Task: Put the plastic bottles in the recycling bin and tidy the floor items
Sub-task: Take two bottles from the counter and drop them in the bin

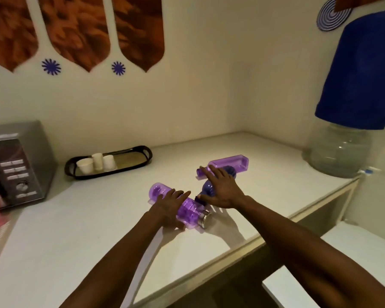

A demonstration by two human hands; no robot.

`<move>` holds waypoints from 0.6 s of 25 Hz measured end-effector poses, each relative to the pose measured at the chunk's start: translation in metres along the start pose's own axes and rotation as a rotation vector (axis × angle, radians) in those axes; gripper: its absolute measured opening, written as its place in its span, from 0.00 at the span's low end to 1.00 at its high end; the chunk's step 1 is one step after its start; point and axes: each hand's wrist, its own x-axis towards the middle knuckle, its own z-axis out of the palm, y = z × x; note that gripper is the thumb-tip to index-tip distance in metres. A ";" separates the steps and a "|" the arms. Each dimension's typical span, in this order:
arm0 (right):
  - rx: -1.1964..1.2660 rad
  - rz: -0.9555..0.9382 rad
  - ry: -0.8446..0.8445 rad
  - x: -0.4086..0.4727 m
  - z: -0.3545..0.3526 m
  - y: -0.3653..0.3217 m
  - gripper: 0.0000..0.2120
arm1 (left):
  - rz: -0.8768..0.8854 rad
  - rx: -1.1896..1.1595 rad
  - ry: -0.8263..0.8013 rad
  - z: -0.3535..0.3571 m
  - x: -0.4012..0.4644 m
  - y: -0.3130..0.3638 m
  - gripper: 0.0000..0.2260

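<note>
So three purple bottles are lying on the white counter point(98, 241), none of them anywhere close to a recycling bin, which isn't seen at all from this angle. The near bottle point(187, 211), the one with the silver cap, is lying on its side and is wrapped by the left hand point(169, 206), fingers curled over the top of it. The right hand point(223, 190) is laid flat and spread over the dark bottle point(208, 188) in the middle, nothing pinched yet as far as can be told. The far bottle point(228, 164), a boxy one, is touched by nothing except maybe the right fingertips, hard to tell.

What could go wrong: the near bottle is round and sits close to the counter edge, so if it's only pressed and not properly closed around, it could be rolled right off onto the floor. The dark bottle is small and curvy, and a flat palm could just shove it into the far bottle and knock both toward the big water jug point(340, 150) on the right. Grabbing two at once with one hand looks risky too, since smooth plastic gets squeezed out easily. The tray point(140, 155) of cups point(97, 163) on the left is well apart, so probably safe.
</note>
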 end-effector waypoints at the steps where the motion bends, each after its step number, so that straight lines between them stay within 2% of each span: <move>1: -0.024 -0.019 -0.063 0.011 -0.001 0.007 0.47 | -0.011 0.022 0.016 0.002 0.005 0.000 0.47; 4: -0.126 -0.062 -0.274 0.044 0.001 0.027 0.48 | -0.085 0.065 0.030 0.005 0.021 -0.002 0.45; 8: -0.297 -0.069 -0.378 0.062 0.018 0.054 0.49 | -0.082 0.028 0.046 -0.001 0.035 -0.012 0.38; 12: -0.282 -0.135 -0.334 0.079 0.029 0.073 0.44 | -0.076 -0.115 0.083 0.000 0.033 -0.031 0.37; 15: -0.174 -0.185 -0.284 0.091 0.031 0.079 0.40 | -0.073 -0.266 0.184 0.006 0.020 -0.043 0.37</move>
